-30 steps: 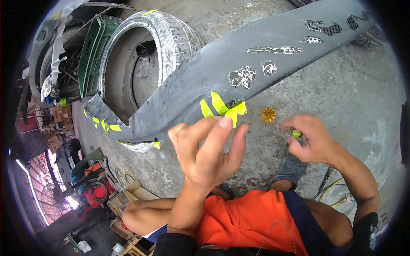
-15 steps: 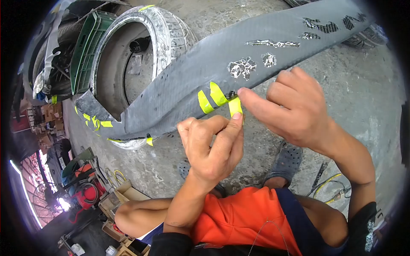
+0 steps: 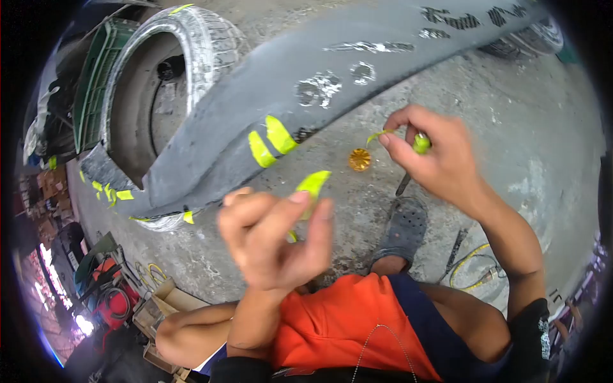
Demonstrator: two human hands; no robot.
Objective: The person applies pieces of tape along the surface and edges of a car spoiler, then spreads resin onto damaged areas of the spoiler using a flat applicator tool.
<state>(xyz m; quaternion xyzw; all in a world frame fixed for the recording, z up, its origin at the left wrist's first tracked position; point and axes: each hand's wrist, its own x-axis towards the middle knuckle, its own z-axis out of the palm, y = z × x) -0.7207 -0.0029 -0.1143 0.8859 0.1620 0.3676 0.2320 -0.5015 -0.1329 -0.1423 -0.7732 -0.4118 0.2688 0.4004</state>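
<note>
My left hand (image 3: 278, 239) is raised below the grey panel, its thumb and finger pinching a yellow-green tape piece (image 3: 314, 183). My right hand (image 3: 434, 150) is closed to the right of the amber round object (image 3: 359, 160). A thin yellow-green strip (image 3: 378, 135) is at its fingertips, and a green-ended tool (image 3: 421, 143) lies within its curled fingers, with a dark thin end pointing down. Two tape pieces (image 3: 280, 135) stick to the long grey panel (image 3: 236, 115), beside a small dark patterned patch (image 3: 304, 135) on its lower edge.
A whitish tyre (image 3: 211, 48) lies under the panel's left part, beside a green crate (image 3: 99, 83). Another tyre (image 3: 527, 39) is under the right end. Wooden boxes (image 3: 159, 306) stand at lower left. A cable (image 3: 469, 265) lies on the floor at right.
The tape at the panel's lower edge has come away and is in my left hand. My right hand has moved off the panel. The view has shifted, so the panel appears further left.
</note>
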